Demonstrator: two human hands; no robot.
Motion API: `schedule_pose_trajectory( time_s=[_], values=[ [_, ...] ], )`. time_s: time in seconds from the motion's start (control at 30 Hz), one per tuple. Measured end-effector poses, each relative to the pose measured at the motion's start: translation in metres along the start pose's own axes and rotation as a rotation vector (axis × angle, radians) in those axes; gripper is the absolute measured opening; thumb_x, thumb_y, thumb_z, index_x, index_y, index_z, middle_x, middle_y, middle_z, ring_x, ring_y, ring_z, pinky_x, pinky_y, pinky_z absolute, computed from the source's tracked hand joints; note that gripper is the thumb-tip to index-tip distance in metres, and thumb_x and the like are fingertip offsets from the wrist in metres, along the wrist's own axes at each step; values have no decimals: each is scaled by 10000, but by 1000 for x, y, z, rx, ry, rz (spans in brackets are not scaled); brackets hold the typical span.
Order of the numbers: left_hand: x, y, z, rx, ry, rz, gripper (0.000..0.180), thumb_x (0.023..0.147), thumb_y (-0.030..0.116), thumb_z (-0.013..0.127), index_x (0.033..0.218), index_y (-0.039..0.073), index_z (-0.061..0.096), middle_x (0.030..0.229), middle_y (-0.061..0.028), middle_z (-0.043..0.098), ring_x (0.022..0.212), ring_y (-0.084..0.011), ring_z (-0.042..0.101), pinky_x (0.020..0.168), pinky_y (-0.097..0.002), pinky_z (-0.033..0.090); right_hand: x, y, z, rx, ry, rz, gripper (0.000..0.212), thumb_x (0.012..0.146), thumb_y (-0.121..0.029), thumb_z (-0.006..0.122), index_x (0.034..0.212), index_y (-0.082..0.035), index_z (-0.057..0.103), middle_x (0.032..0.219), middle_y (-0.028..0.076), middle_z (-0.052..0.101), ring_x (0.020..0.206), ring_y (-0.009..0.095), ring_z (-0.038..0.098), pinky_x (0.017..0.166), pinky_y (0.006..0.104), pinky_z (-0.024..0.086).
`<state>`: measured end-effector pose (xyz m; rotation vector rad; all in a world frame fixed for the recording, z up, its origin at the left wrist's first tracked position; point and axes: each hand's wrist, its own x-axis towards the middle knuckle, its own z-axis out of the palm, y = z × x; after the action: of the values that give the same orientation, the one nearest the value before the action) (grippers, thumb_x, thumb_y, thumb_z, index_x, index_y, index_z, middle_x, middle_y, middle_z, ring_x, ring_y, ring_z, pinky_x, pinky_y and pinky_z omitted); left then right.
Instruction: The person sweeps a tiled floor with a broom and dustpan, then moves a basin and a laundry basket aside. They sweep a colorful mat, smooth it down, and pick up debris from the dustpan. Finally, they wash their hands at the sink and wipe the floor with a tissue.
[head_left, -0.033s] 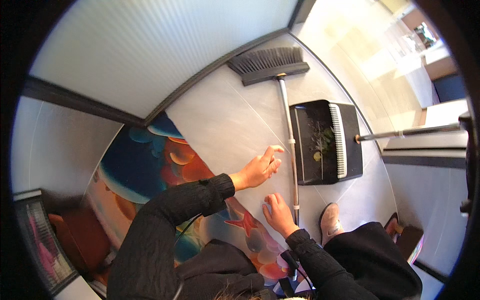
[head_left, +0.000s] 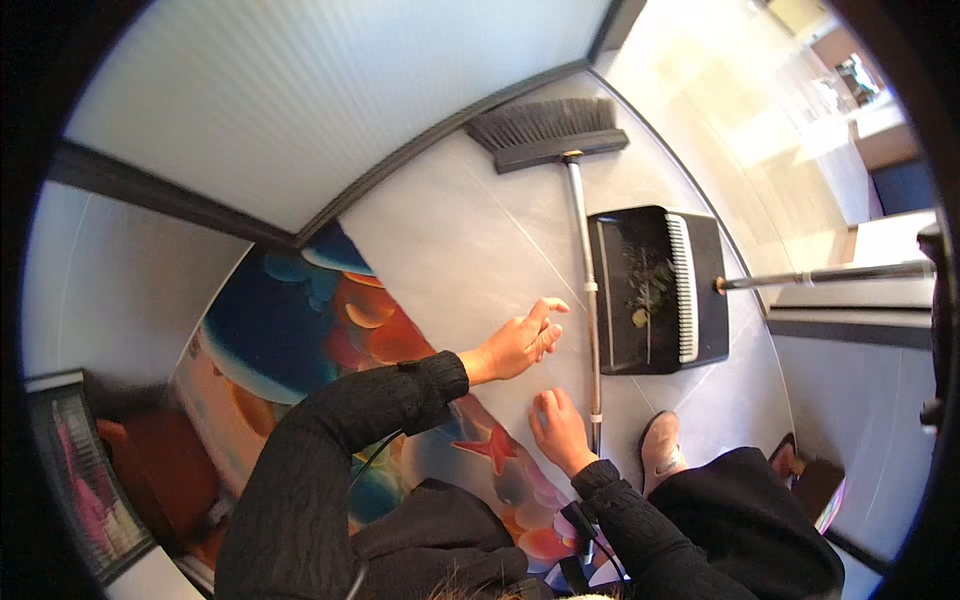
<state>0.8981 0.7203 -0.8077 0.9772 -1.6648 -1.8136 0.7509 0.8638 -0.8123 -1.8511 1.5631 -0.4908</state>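
My left hand (head_left: 512,348) hovers over the floor, its forefinger stretched out and the other fingers loosely bent, with nothing in it. Closer to me is my right hand (head_left: 562,432), fingers gently bent and thumb apart, also holding nothing visible. Just right of both hands runs the metal pole of a black broom (head_left: 560,146), whose bristle head lies at the far side. I cannot tell how near the right hand is to the pole. Beyond it sits a black dustpan (head_left: 712,290) with a pale comb edge. Grey dust and yellowish-green bits (head_left: 640,316) lie in its tray.
A colourful mat (head_left: 365,335) with a starfish pattern covers the floor at left. A ribbed translucent panel (head_left: 330,100) in a dark frame stands at far left. The dustpan's pole (head_left: 830,274) reaches to the right edge. My slippered foot (head_left: 661,446) is below the pan.
The view has shifted slightly, so the broom and dustpan appear a little farther right and lower. My right fingers look slightly more bent; the left hand is nearly unchanged.
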Motion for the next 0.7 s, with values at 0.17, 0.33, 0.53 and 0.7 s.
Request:
schedule_pose_trajectory(
  time_s=[0.17, 0.33, 0.53, 0.7],
  values=[
    [-32, -10, -23, -71, 47, -48, 365, 1017, 361, 399, 1232, 71, 454, 726, -34, 572, 604, -107, 531, 586, -266, 463, 14, 12, 18, -167, 167, 34, 151, 841, -155, 616, 758, -78, 516, 705, 90, 504, 676, 307, 567, 566, 404, 457],
    [-75, -13, -34, -152, 259, -90, 312, 1016, 311, 406, 1159, 62, 526, 722, -22, 566, 611, -94, 528, 588, -258, 458, 20, 15, 21, -285, 136, -78, 218, 826, -148, 631, 682, -85, 480, 664, 82, 469, 594, 279, 531, 508, 385, 425],
    [-164, -26, -14, -346, 630, -228, 369, 1019, 382, 370, 1024, 73, 572, 643, 16, 499, 520, -54, 432, 477, -200, 347, 25, 15, 20, -265, 58, -110, 216, 845, -113, 608, 685, -66, 470, 688, 121, 466, 592, 313, 514, 518, 402, 415],
    [-192, -58, 4, -624, 836, -320, 435, 1020, 450, 333, 925, 83, 547, 545, 40, 384, 432, -34, 309, 396, -195, 231, 20, 22, 24, -338, 33, -89, 216, 853, -128, 603, 699, -69, 463, 697, 120, 452, 612, 312, 513, 515, 413, 411]
  ],
)
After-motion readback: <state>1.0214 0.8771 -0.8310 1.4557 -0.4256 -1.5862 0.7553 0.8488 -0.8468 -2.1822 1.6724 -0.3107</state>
